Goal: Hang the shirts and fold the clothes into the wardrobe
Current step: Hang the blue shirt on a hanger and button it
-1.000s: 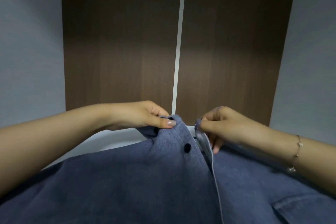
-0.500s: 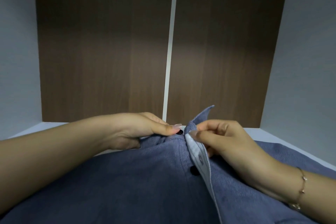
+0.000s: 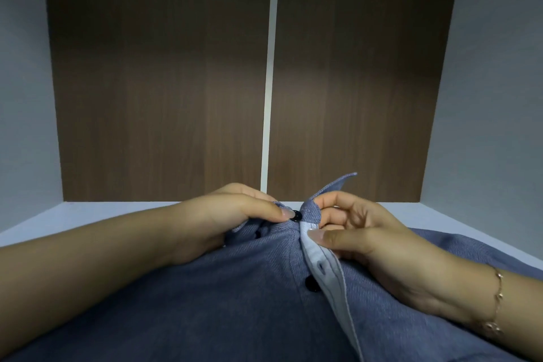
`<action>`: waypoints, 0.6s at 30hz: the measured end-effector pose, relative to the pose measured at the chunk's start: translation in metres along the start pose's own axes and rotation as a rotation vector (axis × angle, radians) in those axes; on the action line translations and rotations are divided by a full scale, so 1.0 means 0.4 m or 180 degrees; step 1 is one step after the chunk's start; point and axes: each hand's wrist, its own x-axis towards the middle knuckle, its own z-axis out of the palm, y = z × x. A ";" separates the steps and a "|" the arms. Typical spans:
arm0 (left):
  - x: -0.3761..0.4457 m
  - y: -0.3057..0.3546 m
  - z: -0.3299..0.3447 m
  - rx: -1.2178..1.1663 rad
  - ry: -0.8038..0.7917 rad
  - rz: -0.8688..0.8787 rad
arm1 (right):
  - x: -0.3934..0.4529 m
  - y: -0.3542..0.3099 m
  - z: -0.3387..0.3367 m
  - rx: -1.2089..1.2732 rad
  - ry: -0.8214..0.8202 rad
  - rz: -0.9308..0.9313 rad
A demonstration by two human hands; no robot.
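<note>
Here the blue shirt (image 3: pixel 182 311) is lying spread front-up across the white shelf (image 3: pixel 58 214), filling the lower part of the view, with its collar end pointing toward the back of the wardrobe. Its front opening is running down the middle, the pale inner strip (image 3: pixel 329 270) of the right-hand edge showing a buttonhole, and a dark button (image 3: pixel 312 284) is sitting just beside that strip on the other edge.

The left hand (image 3: pixel 232 223) is gripping the left edge of the shirt at the neck, fingers curled under bunched cloth and the thumb pressing down on top, its nail touching the top button (image 3: pixel 296 215). The right hand (image 3: pixel 361 232) is pinching the opposite edge just across from it, the thumb lying flat along the pale strip and the fingers curled close behind the cloth, so the grip is narrow. The two hands are nearly touching at the top button. A collar point (image 3: pixel 342 182) is sticking up behind the right hand's fingers. A thin bracelet (image 3: pixel 498 300) is circling the right wrist.

Behind, two brown wood panels (image 3: pixel 161 82) are standing side by side, parted by a white strip (image 3: pixel 270 82), with grey side walls (image 3: pixel 496 82) at either edge.
</note>
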 end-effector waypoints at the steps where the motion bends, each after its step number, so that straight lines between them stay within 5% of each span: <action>1: 0.001 -0.003 0.001 -0.0015 0.0012 0.0030 | 0.000 -0.001 -0.003 0.0056 -0.0068 0.0036; 11: -0.020 0.017 -0.033 0.0821 -0.0495 0.0292 | 0.008 -0.029 -0.039 0.0563 0.0050 0.0426; 18: 0.014 -0.015 -0.009 0.0985 0.0214 0.0457 | -0.015 -0.065 -0.018 -0.0359 0.0152 0.0636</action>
